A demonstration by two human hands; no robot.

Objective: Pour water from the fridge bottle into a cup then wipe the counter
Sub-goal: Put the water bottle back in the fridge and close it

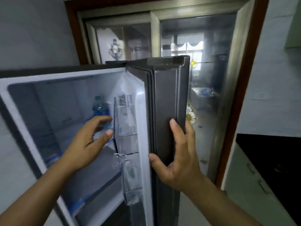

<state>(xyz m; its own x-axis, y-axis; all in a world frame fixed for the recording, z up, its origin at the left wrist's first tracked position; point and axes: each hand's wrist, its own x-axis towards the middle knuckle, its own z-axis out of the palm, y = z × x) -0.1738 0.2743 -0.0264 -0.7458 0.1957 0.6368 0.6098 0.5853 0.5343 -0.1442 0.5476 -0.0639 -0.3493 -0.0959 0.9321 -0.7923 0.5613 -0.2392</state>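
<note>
Fingers of left hand (84,145) spread beside bottle (100,109); right hand (179,163) raised, fingers clamped round fridge door (166,95) edge.

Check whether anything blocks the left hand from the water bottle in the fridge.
Nothing visible does. The left hand is spread open right in front of the water bottle, with no item between them. The fridge door stands open to the right, held at its edge by the right hand.

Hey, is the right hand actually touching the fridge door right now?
Touching. The head view shows the right hand gripping the open fridge door by its edge, thumb on the inner side and fingers curled around the outer face.
</note>
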